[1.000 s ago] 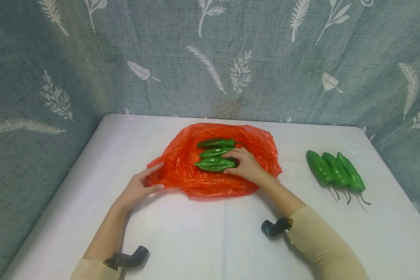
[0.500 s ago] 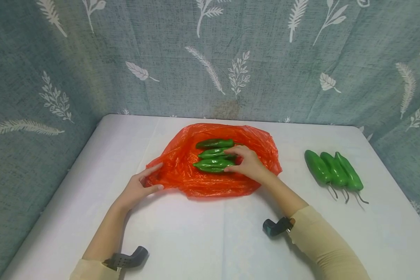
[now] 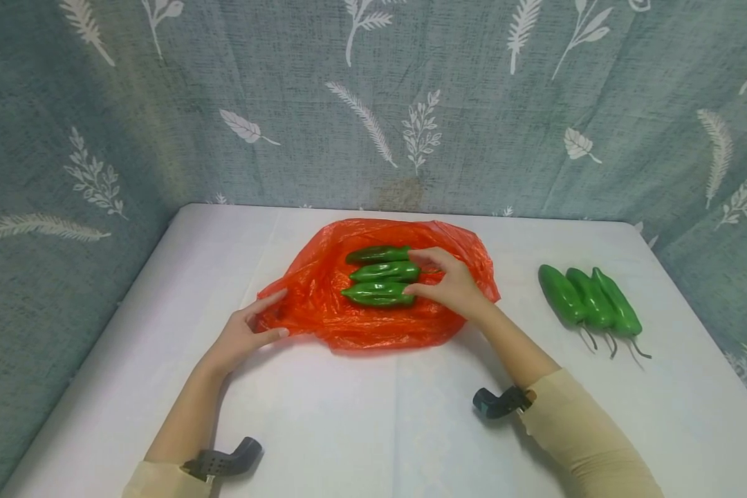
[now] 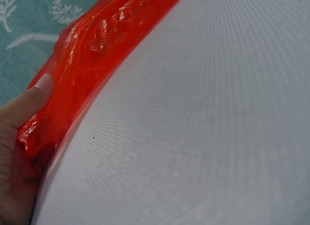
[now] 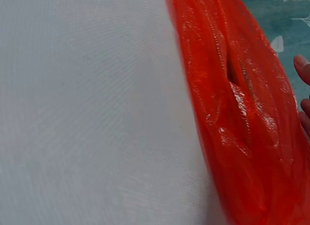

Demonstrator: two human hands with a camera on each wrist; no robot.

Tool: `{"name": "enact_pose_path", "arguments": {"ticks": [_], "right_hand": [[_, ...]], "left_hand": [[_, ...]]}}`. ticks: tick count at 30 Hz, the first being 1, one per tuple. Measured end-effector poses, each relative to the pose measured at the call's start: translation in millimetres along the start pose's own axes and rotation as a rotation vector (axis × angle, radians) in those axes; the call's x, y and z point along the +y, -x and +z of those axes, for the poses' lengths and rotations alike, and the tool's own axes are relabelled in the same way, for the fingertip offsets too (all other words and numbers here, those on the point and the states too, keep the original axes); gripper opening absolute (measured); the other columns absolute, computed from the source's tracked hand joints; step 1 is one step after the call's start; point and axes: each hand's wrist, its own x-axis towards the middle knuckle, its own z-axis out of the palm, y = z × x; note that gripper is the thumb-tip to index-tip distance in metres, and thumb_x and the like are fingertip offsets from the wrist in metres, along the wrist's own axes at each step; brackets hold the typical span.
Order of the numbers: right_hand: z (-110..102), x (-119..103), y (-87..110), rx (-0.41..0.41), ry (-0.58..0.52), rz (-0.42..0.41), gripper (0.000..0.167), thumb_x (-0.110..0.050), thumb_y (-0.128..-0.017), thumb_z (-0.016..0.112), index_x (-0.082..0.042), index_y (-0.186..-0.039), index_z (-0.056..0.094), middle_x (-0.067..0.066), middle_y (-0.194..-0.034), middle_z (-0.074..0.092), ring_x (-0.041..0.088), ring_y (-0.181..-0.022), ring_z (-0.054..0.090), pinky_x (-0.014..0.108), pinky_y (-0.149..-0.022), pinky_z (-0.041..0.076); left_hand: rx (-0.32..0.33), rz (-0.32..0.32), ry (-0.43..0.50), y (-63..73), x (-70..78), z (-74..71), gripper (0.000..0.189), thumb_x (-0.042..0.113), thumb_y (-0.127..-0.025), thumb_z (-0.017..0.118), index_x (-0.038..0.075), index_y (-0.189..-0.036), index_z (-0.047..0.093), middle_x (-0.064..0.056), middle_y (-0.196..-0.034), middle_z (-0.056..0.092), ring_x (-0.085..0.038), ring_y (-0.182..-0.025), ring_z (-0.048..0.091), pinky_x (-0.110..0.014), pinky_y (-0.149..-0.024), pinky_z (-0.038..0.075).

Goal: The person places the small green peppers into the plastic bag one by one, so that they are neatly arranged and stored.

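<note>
Three glossy green peppers (image 3: pixel 378 293) lie side by side inside a thin red plastic bag (image 3: pixel 386 339), spread on its side on the table. Around their right ends my right hand (image 3: pixel 454 282) is spread, its thumb at the nearest pepper and its fingers farther back. Only some of its fingertips (image 5: pixel 302 70) show at the edge of the right wrist view. My left hand (image 3: pixel 236 339) touches the left end of the bag, thumb and forefinger extended and apart. In the left wrist view one finger (image 4: pixel 41 89) lies against the red plastic, with others partly hidden behind it.
Three more green peppers (image 3: pixel 588 302) with thin stems lie together on the right of the white-covered table (image 3: pixel 324 422). A patterned teal cloth (image 3: pixel 324 159) hangs behind the table and along its sides. Both wrists carry a small black device (image 3: pixel 501 403).
My right hand has spread wider and drawn back slightly to the right, its fingers moving up off the peppers. The left hand and the bag stay nearly where they were.
</note>
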Motion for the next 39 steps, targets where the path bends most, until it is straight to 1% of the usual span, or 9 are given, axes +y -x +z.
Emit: {"name": "enact_pose_path", "arguments": {"ticks": [4,11,17,24,31,35,36,39], "right_hand": [[-3.0,-2.3,1.4,0.022,-0.014,-0.042,0.064,-0.017,-0.074,0.081,-0.004,-0.131,0.053,0.013,-0.127,0.056,0.03,-0.118,0.052,0.051,-0.101,0.041],[-11.1,-6.5,7.7,0.04,-0.028,-0.105,0.064,-0.01,-0.076,0.079,-0.004,-0.133,0.05,0.018,-0.13,0.053,0.037,-0.119,0.05,0.054,-0.101,0.04],[-21.3,-9.3,16.4,0.07,-0.027,-0.098,0.068,-0.012,-0.076,0.079,-0.004,-0.135,0.047,0.014,-0.132,0.053,0.036,-0.121,0.049,0.055,-0.102,0.039],[-33.0,-10.7,25.0,0.116,-0.018,-0.113,0.067,-0.01,-0.077,0.078,-0.004,-0.136,0.046,0.017,-0.134,0.051,0.028,-0.125,0.048,0.054,-0.104,0.036],[-46.1,-11.4,37.0,0.164,-0.007,-0.082,0.068,-0.011,-0.078,0.077,-0.011,-0.138,0.046,0.013,-0.137,0.05,0.023,-0.127,0.047,0.055,-0.101,0.039],[-52.2,-9.2,43.4,0.181,-0.005,-0.102,0.069,-0.007,-0.078,0.077,-0.009,-0.139,0.045,0.012,-0.138,0.05,0.023,-0.127,0.047,0.052,-0.103,0.038],[-53.6,-8.0,44.5,0.186,-0.007,-0.115,0.07,-0.005,-0.077,0.077,-0.008,-0.139,0.045,0.014,-0.137,0.05,0.024,-0.126,0.047,0.052,-0.104,0.038],[-58.2,-5.9,48.4,0.208,-0.004,-0.143,0.071,0.001,-0.075,0.077,-0.005,-0.138,0.045,0.016,-0.136,0.05,0.026,-0.125,0.048,0.047,-0.107,0.036]], "left_hand": [[0.0,-0.003,0.0,-0.3,-0.6,-0.1,0.069,0.027,-0.084,0.071,0.019,-0.145,0.04,-0.01,-0.146,0.041,-0.028,-0.132,0.035,-0.059,-0.107,0.029],[0.004,0.003,-0.022,-0.4,-0.8,0.2,0.069,0.028,-0.084,0.071,0.02,-0.145,0.04,-0.009,-0.145,0.042,-0.027,-0.131,0.037,-0.057,-0.106,0.032],[0.003,0.017,-0.023,0.0,-0.2,0.2,0.069,0.027,-0.084,0.071,0.02,-0.145,0.04,-0.009,-0.145,0.042,-0.027,-0.13,0.037,-0.056,-0.105,0.033],[0.004,0.018,-0.016,-0.1,0.9,0.9,0.069,0.027,-0.083,0.072,0.021,-0.145,0.041,-0.008,-0.144,0.043,-0.026,-0.13,0.038,-0.057,-0.106,0.033],[-0.005,0.024,-0.011,-2.5,-0.2,3.2,0.067,0.026,-0.084,0.071,0.023,-0.145,0.041,-0.007,-0.144,0.043,-0.024,-0.128,0.039,-0.052,-0.104,0.037],[-0.003,0.03,-0.011,-0.9,0.8,2.1,0.067,0.025,-0.084,0.071,0.022,-0.144,0.041,-0.006,-0.143,0.043,-0.023,-0.128,0.039,-0.051,-0.103,0.038],[-0.003,0.028,-0.011,-0.3,1.2,1.6,0.067,0.025,-0.084,0.071,0.022,-0.144,0.041,-0.006,-0.143,0.043,-0.023,-0.128,0.039,-0.051,-0.103,0.038],[-0.005,0.028,-0.012,0.9,2.1,0.3,0.068,0.024,-0.084,0.07,0.021,-0.145,0.04,-0.007,-0.144,0.043,-0.024,-0.128,0.038,-0.052,-0.103,0.038]]}}
